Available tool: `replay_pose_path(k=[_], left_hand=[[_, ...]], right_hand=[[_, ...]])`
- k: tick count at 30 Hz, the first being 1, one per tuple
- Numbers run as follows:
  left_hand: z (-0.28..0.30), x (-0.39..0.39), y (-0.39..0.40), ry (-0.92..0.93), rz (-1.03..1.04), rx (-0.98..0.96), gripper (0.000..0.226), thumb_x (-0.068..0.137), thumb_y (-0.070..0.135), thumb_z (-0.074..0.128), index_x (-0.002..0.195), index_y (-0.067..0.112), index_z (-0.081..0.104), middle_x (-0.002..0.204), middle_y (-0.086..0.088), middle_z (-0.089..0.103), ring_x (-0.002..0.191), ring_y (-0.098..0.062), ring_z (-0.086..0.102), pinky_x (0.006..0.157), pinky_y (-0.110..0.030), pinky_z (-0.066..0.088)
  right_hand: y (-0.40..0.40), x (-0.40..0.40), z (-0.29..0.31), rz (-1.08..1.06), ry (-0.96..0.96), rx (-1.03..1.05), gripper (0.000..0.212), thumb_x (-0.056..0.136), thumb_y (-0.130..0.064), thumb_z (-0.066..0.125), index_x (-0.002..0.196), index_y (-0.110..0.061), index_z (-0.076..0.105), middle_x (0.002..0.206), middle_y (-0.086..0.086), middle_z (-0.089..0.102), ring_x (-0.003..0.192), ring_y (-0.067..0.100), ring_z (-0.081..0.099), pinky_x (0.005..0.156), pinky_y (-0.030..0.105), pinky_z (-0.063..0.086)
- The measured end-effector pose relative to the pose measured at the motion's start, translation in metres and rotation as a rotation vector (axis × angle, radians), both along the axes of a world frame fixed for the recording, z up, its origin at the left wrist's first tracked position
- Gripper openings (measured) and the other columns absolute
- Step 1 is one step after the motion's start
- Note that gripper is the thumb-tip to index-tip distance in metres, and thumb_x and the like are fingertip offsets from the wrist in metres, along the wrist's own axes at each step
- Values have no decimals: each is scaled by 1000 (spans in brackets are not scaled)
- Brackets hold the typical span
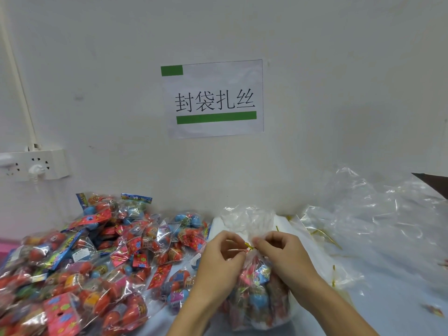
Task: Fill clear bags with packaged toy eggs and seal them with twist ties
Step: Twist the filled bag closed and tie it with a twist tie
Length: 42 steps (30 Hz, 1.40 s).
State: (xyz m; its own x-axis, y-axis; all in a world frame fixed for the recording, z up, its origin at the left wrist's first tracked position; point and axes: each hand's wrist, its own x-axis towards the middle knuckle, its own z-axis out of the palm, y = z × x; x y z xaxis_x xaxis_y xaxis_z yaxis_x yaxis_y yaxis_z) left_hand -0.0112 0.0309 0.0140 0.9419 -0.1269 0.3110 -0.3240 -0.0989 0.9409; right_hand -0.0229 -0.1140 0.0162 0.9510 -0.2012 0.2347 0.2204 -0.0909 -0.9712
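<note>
Both hands meet at the gathered neck of a filled clear bag (257,292), close together with only the neck between them. The left hand (221,259) has its fingers curled, thumb and forefinger pinching one end of a gold twist tie (248,246) that wraps the neck. The right hand (281,253) mirrors it, fingers curled and pinching the tie and plastic from the other side. Below the hands the bag bulges with packaged toy eggs in red, blue and pink, standing on the pale tabletop (392,282) between the two forearms; above the hands its loose top (247,218) fans out in crumpled plastic.

To the left of the left hand, and spreading well beyond it, lies a heap of packaged toy eggs (80,263), mostly red with some blue, in crinkled wrappers. To the right of the right hand lie a pile of empty clear bags (378,214) and a few loose gold ties (322,235), near the bags' edge.

Beyond the hands rises a white wall carrying a paper sign (213,98) with black characters and green bars. Far to the left on the wall sits a white power strip (36,164) with a plug in it.
</note>
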Motion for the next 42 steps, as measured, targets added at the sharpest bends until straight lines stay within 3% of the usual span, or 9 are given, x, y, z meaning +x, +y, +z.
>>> replay_pose_path(k=[8, 14, 18, 23, 27, 31, 34, 36, 42], left_hand=[[-1, -1, 1, -322, 63, 255, 18, 87, 13, 76, 88, 29, 69, 91, 17, 71, 83, -4, 71, 67, -17, 55], [-2, 1, 0, -475, 103, 374, 18, 91, 11, 70, 104, 21, 76, 97, 12, 74, 83, -5, 68, 74, -21, 57], [-2, 1, 0, -498, 122, 388, 16, 91, 13, 69, 104, 21, 76, 92, 19, 71, 84, -1, 65, 71, -13, 53], [0, -1, -1, -375, 84, 384, 19, 93, 10, 67, 83, 26, 68, 76, 21, 67, 78, 4, 64, 67, -8, 46], [1, -1, -1, -157, 84, 288, 23, 93, 10, 64, 75, 24, 69, 74, 15, 69, 76, 4, 62, 69, -9, 45], [3, -2, -4, 144, 9, 138, 15, 99, 18, 57, 93, 12, 70, 83, 1, 71, 77, -11, 63, 75, -32, 53], [3, -3, -5, 282, -29, 61, 19, 103, 15, 50, 103, 2, 63, 94, -14, 67, 88, -24, 63, 92, -48, 52], [5, -2, -4, 299, -19, 59, 24, 101, 11, 47, 90, -4, 62, 89, -16, 65, 84, -24, 61, 87, -44, 51], [8, -1, -3, 314, 46, 99, 32, 96, 12, 51, 65, 9, 58, 63, -10, 51, 59, -19, 46, 65, -34, 37]], right_hand=[[-1, 2, -1, 29, 51, 11, 19, 92, -17, 70, 79, -4, 76, 87, 24, 72, 82, 35, 72, 85, 49, 57], [-1, -1, 1, 76, 54, 35, 14, 89, -21, 72, 82, -11, 79, 92, 29, 70, 84, 41, 70, 89, 50, 56], [-1, -1, 0, 88, 52, 34, 15, 90, -17, 69, 80, -13, 80, 87, 21, 75, 89, 37, 73, 83, 43, 59], [-1, -1, -1, 85, 58, -1, 20, 93, -16, 66, 79, -10, 79, 84, 16, 76, 87, 33, 73, 84, 44, 58], [-2, -1, 0, 38, -8, -104, 24, 93, -20, 69, 70, -12, 74, 72, 6, 73, 70, 19, 69, 70, 29, 55], [-1, -2, 2, 27, -88, -244, 22, 92, -16, 70, 71, -14, 69, 62, -3, 65, 59, 5, 57, 59, 18, 46], [4, -2, 1, 19, -145, -305, 20, 92, -11, 70, 72, -13, 68, 68, -3, 67, 65, 4, 60, 63, 15, 45], [8, -3, 1, 5, -160, -320, 20, 92, -12, 70, 73, -14, 67, 73, -3, 69, 69, 6, 62, 64, 15, 45], [14, -5, 0, -48, -177, -280, 19, 91, -13, 70, 72, -14, 67, 72, 0, 70, 70, 10, 64, 65, 14, 46]])
